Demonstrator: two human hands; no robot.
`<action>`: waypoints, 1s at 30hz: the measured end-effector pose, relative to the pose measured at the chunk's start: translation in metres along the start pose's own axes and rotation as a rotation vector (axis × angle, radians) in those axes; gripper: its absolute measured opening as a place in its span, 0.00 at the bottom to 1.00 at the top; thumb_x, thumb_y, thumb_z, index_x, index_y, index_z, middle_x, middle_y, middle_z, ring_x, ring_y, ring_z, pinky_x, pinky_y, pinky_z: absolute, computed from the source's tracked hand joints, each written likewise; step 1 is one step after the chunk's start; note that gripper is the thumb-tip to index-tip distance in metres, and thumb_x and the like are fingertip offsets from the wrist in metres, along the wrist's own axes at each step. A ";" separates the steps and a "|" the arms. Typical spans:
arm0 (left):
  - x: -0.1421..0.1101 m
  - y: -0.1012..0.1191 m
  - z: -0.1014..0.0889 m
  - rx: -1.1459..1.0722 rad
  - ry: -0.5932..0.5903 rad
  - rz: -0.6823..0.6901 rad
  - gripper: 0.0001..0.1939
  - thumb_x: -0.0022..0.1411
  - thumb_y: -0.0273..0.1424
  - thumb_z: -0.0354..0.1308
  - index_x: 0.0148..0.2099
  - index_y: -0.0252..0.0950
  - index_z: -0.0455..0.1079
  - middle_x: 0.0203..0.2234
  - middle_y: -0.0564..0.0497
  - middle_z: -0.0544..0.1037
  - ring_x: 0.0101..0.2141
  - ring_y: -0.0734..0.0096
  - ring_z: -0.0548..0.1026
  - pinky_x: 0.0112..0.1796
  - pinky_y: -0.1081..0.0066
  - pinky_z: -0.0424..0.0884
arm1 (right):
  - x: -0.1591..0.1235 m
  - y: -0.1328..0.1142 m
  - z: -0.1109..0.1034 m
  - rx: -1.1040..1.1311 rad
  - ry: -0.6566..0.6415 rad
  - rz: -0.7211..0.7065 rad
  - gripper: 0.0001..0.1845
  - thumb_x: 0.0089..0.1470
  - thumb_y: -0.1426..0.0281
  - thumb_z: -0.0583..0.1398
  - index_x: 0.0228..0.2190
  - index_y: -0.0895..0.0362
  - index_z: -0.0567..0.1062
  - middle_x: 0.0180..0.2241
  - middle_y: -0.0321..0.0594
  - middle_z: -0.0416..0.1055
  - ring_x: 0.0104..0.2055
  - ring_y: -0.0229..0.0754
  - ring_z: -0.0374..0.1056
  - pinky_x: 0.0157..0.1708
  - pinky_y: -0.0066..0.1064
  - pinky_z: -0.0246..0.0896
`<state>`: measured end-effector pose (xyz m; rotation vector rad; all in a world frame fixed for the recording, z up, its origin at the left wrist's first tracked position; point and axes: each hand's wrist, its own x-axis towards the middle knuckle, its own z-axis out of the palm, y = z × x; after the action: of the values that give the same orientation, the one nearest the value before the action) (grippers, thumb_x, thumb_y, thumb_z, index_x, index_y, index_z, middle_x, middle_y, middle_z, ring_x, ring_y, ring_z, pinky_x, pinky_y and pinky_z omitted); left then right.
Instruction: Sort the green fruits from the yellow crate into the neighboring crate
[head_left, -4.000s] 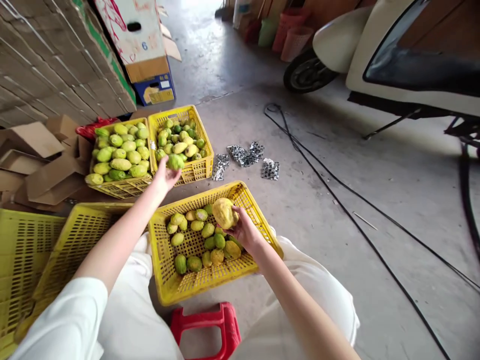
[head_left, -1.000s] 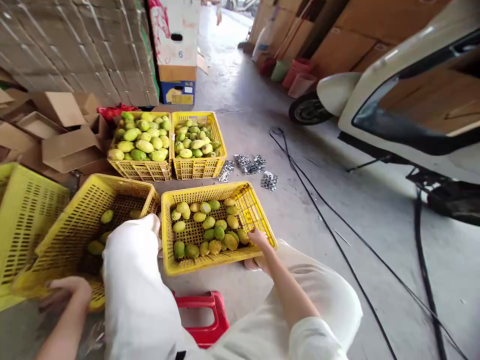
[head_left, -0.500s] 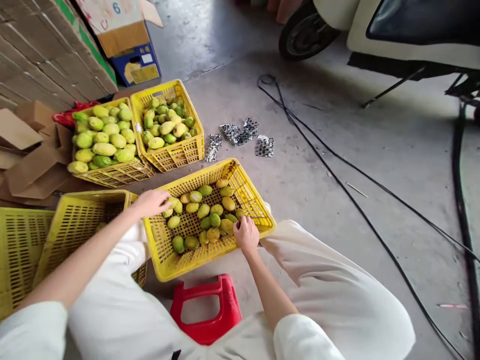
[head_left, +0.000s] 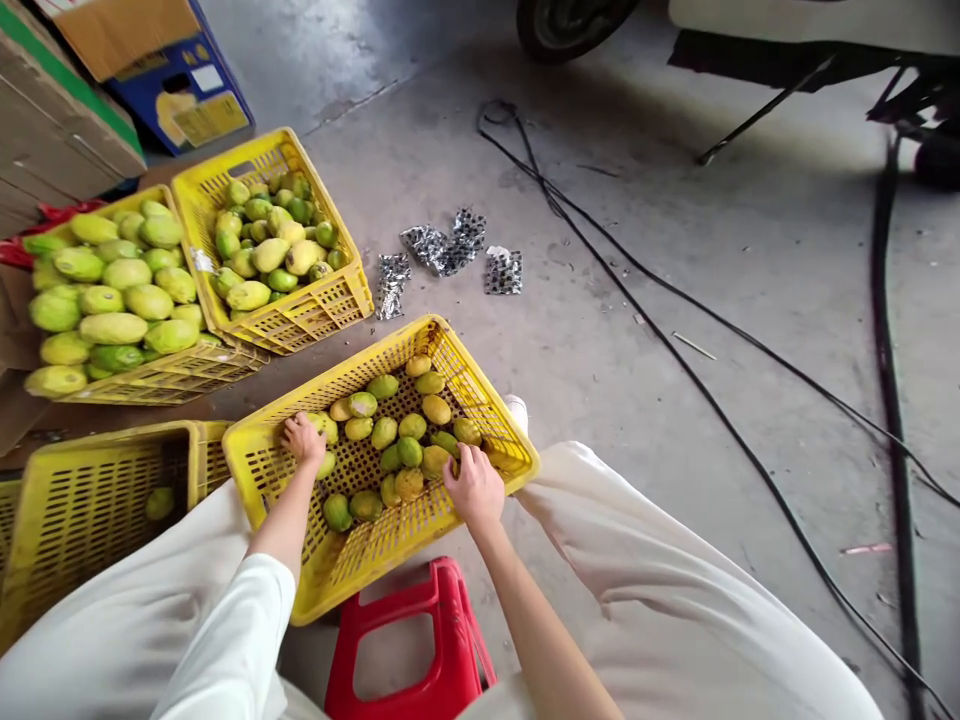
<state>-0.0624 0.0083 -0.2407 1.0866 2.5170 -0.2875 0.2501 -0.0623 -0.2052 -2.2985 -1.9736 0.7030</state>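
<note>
A yellow plastic crate (head_left: 255,425) sits tilted between my knees, with green and yellow lemons (head_left: 409,452) spread over its slotted bottom. My left hand (head_left: 300,440) is inside its left end, fingers apart, touching the lemons there. At the near right side, my right hand (head_left: 476,487) reaches over the rim. Its fingers are curled beside the lemons, and what they grip, if anything, is hidden.
Two fuller lemon crates (head_left: 322,318) stand at the far left. Another crate (head_left: 97,540) is by my left leg. A red stool (head_left: 442,640) is below, silver wrappers (head_left: 448,245) and black cable (head_left: 630,285) lie on the floor, and a scooter (head_left: 750,60) stands behind.
My left hand has moved from over the crate's left rim down inside it. My right hand has shifted slightly left and down. The view has turned, shifting the surroundings left.
</note>
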 end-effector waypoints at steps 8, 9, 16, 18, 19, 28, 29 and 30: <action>-0.010 -0.003 -0.007 -0.215 -0.044 -0.052 0.33 0.69 0.32 0.60 0.72 0.31 0.55 0.68 0.23 0.64 0.68 0.38 0.66 0.64 0.45 0.64 | 0.003 -0.009 -0.016 -0.004 -0.133 0.022 0.17 0.71 0.65 0.54 0.48 0.58 0.80 0.47 0.52 0.82 0.50 0.52 0.75 0.43 0.35 0.61; -0.014 -0.002 -0.010 -0.256 -0.075 -0.077 0.33 0.68 0.32 0.62 0.71 0.31 0.56 0.67 0.24 0.66 0.66 0.38 0.68 0.63 0.45 0.65 | 0.003 -0.010 -0.017 -0.004 -0.139 0.023 0.16 0.71 0.65 0.54 0.48 0.58 0.80 0.47 0.52 0.82 0.50 0.52 0.76 0.43 0.35 0.61; -0.078 0.011 -0.056 -0.693 -0.503 -0.240 0.14 0.70 0.33 0.57 0.56 0.37 0.66 0.44 0.42 0.83 0.40 0.59 0.84 0.45 0.58 0.79 | 0.003 -0.008 -0.017 -0.068 -0.143 0.031 0.17 0.72 0.65 0.55 0.48 0.59 0.81 0.45 0.51 0.84 0.46 0.49 0.77 0.37 0.34 0.55; -0.101 0.011 -0.088 -0.836 -0.586 -0.229 0.10 0.70 0.32 0.57 0.53 0.40 0.67 0.44 0.44 0.84 0.40 0.63 0.84 0.45 0.60 0.81 | 0.004 -0.008 -0.016 -0.084 -0.142 0.045 0.17 0.72 0.65 0.55 0.49 0.59 0.81 0.45 0.50 0.84 0.44 0.48 0.77 0.35 0.33 0.53; -0.111 0.011 -0.107 -0.912 -0.604 -0.208 0.10 0.69 0.33 0.56 0.52 0.41 0.67 0.44 0.46 0.83 0.41 0.64 0.84 0.46 0.60 0.81 | 0.004 -0.008 -0.016 -0.092 -0.145 0.054 0.17 0.72 0.64 0.55 0.49 0.59 0.81 0.44 0.50 0.84 0.43 0.47 0.77 0.35 0.33 0.52; -0.129 -0.013 -0.239 -1.618 -0.375 -0.086 0.23 0.74 0.44 0.48 0.59 0.34 0.70 0.51 0.43 0.79 0.56 0.57 0.80 0.53 0.57 0.81 | 0.003 -0.013 -0.024 -0.197 -0.192 0.135 0.17 0.72 0.63 0.56 0.48 0.57 0.82 0.44 0.49 0.85 0.44 0.49 0.80 0.34 0.33 0.52; -0.124 -0.018 -0.240 -1.615 -0.404 -0.117 0.25 0.74 0.48 0.49 0.58 0.33 0.70 0.51 0.41 0.79 0.56 0.55 0.80 0.53 0.56 0.82 | 0.003 -0.014 -0.025 -0.222 -0.205 0.140 0.18 0.73 0.63 0.55 0.49 0.57 0.82 0.44 0.49 0.85 0.45 0.49 0.80 0.34 0.33 0.53; -0.118 -0.024 -0.239 -1.620 -0.431 -0.137 0.28 0.73 0.52 0.51 0.58 0.33 0.71 0.52 0.40 0.79 0.57 0.52 0.80 0.53 0.55 0.82 | 0.002 -0.014 -0.025 -0.252 -0.222 0.143 0.19 0.73 0.62 0.54 0.50 0.57 0.82 0.45 0.49 0.85 0.46 0.50 0.80 0.35 0.33 0.54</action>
<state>-0.0687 -0.0057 0.0260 0.1100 1.5443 1.1495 0.2461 -0.0509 -0.1793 -2.6337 -2.1143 0.7928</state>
